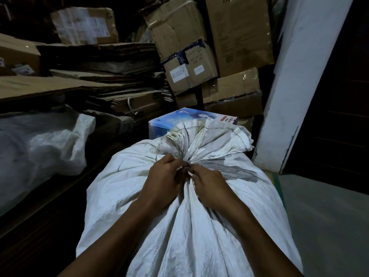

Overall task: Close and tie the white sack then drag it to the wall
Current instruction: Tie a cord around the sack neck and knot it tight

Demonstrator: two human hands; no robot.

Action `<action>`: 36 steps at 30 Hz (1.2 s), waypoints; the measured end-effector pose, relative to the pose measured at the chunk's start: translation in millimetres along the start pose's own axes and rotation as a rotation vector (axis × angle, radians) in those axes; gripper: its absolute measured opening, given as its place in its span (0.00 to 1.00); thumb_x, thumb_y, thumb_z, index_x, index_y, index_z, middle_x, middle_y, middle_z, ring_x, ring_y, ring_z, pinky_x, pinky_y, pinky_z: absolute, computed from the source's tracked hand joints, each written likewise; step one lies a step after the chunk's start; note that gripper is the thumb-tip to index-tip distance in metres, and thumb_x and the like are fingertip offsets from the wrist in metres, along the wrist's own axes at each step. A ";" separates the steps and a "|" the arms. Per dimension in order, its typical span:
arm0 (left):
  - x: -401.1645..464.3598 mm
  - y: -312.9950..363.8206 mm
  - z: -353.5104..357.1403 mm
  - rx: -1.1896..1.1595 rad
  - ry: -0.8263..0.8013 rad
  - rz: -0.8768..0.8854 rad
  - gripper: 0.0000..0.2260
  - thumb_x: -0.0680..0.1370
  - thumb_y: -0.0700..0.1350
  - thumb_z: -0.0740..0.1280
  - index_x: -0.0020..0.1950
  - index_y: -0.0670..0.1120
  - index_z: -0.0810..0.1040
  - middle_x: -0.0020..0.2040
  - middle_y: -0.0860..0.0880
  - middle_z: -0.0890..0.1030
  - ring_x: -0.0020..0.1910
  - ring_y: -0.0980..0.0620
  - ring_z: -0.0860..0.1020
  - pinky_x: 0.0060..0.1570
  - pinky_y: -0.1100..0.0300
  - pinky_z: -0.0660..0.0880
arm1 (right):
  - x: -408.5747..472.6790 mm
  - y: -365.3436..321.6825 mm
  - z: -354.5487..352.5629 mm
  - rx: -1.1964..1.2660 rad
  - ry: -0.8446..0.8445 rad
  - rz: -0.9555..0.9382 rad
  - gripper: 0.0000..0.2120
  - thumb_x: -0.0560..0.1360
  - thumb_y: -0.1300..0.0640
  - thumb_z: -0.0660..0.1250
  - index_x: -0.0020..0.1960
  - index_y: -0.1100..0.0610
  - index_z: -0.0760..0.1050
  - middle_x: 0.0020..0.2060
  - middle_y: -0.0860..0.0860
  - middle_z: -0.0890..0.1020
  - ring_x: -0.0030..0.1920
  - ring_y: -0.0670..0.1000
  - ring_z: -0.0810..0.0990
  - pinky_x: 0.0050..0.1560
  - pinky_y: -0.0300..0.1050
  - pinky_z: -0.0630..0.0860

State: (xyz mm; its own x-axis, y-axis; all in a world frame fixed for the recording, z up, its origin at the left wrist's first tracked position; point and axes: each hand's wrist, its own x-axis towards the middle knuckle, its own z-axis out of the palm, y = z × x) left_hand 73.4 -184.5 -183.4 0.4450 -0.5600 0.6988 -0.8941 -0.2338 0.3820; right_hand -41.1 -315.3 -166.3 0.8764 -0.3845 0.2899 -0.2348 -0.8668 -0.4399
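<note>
- Two hands are met at the gathered neck of the white sack (179, 216), which stands full on the floor (319, 216) in the middle foreground, just beside the white wall (295, 80) at the right.
- By the left hand (161, 182), fingers curled, something at the neck is pinched; by the right hand (209, 186) a thin light tie (189, 173) appears to be pinched. Whether both grip the same tie cannot be told.
- Above the hands the sack's mouth (209, 136) is seen bunched and fanned out, so the closing is judged done and the tying is judged to be the step in hand.
- A finished knot is not made out; the spot is hidden between the fingertips.
- Next, the tie would need to be drawn tight round the neck and knotted, with the bunched cloth kept from spreading.
- Only then could the neck be gripped for dragging.
- Behind the sack a blue box (191, 118) is seen, with stacked cardboard boxes (199, 47) beyond it and another white bag (50, 140) at the left.
</note>
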 end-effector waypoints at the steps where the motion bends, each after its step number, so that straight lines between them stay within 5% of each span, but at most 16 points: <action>1: 0.5 -1.8 -0.5 0.007 0.006 -0.009 0.12 0.76 0.43 0.74 0.59 0.51 0.87 0.47 0.49 0.81 0.45 0.47 0.82 0.45 0.56 0.77 | -0.5 -1.1 -2.4 -0.003 -0.004 -0.011 0.17 0.83 0.59 0.58 0.70 0.48 0.75 0.61 0.54 0.84 0.63 0.59 0.79 0.61 0.49 0.72; 8: 2.2 -5.7 1.4 0.019 -0.004 -0.043 0.10 0.78 0.49 0.72 0.58 0.55 0.86 0.47 0.49 0.80 0.47 0.46 0.82 0.46 0.51 0.80 | -10.3 0.9 -7.2 0.086 0.078 -0.026 0.14 0.83 0.60 0.60 0.62 0.51 0.81 0.55 0.53 0.86 0.57 0.57 0.82 0.50 0.38 0.65; 13: -2.5 1.3 -1.8 0.170 0.058 -0.022 0.10 0.79 0.51 0.71 0.60 0.56 0.82 0.55 0.52 0.77 0.55 0.47 0.79 0.45 0.50 0.79 | -11.6 -3.1 -9.4 0.054 0.034 -0.057 0.08 0.81 0.55 0.65 0.57 0.51 0.82 0.50 0.50 0.86 0.52 0.53 0.81 0.56 0.45 0.73; 18: -8.7 7.2 -4.0 0.223 0.075 0.120 0.12 0.74 0.47 0.70 0.57 0.52 0.82 0.56 0.51 0.79 0.58 0.44 0.76 0.50 0.47 0.74 | -5.7 -9.4 -21.7 0.069 0.006 -0.126 0.07 0.79 0.55 0.66 0.50 0.54 0.83 0.45 0.49 0.86 0.46 0.50 0.81 0.50 0.45 0.73; 23: -13.6 -9.8 -5.8 0.102 0.011 0.123 0.11 0.74 0.47 0.74 0.56 0.54 0.86 0.49 0.56 0.84 0.52 0.46 0.77 0.49 0.46 0.76 | -5.1 -7.5 -18.4 0.152 0.134 -0.206 0.10 0.75 0.65 0.67 0.51 0.51 0.79 0.45 0.44 0.83 0.45 0.41 0.78 0.46 0.26 0.68; 30: -15.1 -10.3 -13.0 -0.088 0.069 0.024 0.06 0.76 0.46 0.73 0.52 0.52 0.82 0.49 0.56 0.84 0.55 0.49 0.78 0.51 0.49 0.78 | 3.4 -2.1 -8.7 0.125 0.169 -0.384 0.14 0.76 0.62 0.71 0.60 0.51 0.80 0.54 0.45 0.82 0.55 0.45 0.80 0.58 0.39 0.75; 36: -10.2 -16.3 -12.5 -0.078 0.139 -0.129 0.08 0.77 0.48 0.73 0.55 0.51 0.82 0.52 0.53 0.84 0.51 0.50 0.81 0.49 0.51 0.79 | 6.8 -1.4 -12.6 0.122 0.090 -0.464 0.03 0.80 0.53 0.70 0.52 0.50 0.82 0.53 0.43 0.79 0.55 0.44 0.79 0.57 0.47 0.77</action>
State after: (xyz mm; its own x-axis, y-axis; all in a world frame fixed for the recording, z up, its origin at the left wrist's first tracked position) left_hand 84.0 -165.0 -189.2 0.5629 -0.4135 0.7157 -0.8252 -0.2311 0.5155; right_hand -40.2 -320.7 -153.0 0.8356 0.0032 0.5494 0.2282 -0.9117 -0.3417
